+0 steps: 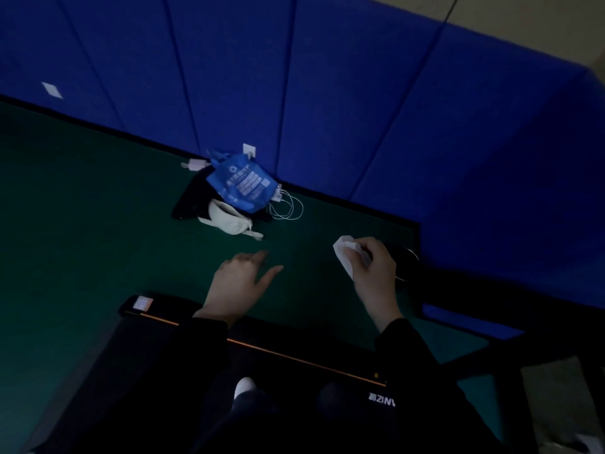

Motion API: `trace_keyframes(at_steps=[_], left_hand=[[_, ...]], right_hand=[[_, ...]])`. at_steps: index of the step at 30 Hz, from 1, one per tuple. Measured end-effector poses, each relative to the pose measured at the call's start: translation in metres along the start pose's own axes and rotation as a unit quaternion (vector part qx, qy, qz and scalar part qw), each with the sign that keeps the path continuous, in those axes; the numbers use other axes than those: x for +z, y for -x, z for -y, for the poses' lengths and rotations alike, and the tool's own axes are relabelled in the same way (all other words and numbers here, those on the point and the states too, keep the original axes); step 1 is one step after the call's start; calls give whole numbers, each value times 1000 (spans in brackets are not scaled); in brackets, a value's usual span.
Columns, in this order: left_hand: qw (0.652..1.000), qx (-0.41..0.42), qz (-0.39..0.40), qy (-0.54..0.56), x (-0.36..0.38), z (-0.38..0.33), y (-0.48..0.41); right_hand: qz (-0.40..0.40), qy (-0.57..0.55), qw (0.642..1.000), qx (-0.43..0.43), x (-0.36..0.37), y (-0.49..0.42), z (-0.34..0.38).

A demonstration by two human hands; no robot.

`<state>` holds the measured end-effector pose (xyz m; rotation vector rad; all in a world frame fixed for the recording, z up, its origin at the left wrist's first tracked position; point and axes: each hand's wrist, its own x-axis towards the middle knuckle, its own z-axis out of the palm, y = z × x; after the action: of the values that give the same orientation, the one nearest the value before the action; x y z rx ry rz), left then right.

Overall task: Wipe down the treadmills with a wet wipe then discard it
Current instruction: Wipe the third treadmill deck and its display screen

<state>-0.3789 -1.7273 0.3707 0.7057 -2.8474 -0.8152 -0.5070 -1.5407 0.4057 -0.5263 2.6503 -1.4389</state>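
We are standing over the treadmill (281, 355), its dark front edge with the orange strip running across the bottom of the view, and the room is dim. Our right hand (373, 270) is closed on the wipe (343, 253), a bunched white wad poking out past the fingers, held in the air beyond the treadmill's front edge and above the green floor (82, 208). Our left hand (242, 276) is empty, fingers spread and loose, also just beyond that edge.

A dark round rim (407, 262) shows just past the right hand, on the far side from the treadmill; it may be a bin, but it is too dark to be sure. Further from the treadmill, by the blue wall (327, 93), lies a blue bag (242, 183) with a pale pouch (227, 219) and white cables (288, 208) beside it.

We judge the wiping is likely done or nearly so, and the step in hand is getting rid of the wipe. To do it well, we should keep the wad gathered so nothing trails, bring the hand squarely over the opening before loosening the fingers, and look first to confirm it really is a bin. The left hand should stay clear of the damp wipe.
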Motion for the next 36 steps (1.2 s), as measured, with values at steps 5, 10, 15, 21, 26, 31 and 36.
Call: trace_keyframes(at_steps=[5,10,15,21,26,31,36], left_hand=[[1000,-13,-19,8,-11,25,-19],[1000,3,-21,16,-11,32,-44],[999,18,-26,12,-9,39,-77],[997,35,-63,-6,11,60,-143],[996,53,-65,-6,63,81,-223],[997,62,-34,6,110,75,-324],[997,81,-1,-8,124,42,-403]], right_hand=[[9,-1,1000,-3,25,-16,9],[-6,-23,1000,17,33,-34,6],[-23,-32,999,7,49,-63,0],[-18,-50,998,-21,88,-123,-30],[-9,-59,998,-2,125,-193,-87],[-29,-52,998,18,131,-281,-131],[-52,-27,998,31,112,-354,-152]])
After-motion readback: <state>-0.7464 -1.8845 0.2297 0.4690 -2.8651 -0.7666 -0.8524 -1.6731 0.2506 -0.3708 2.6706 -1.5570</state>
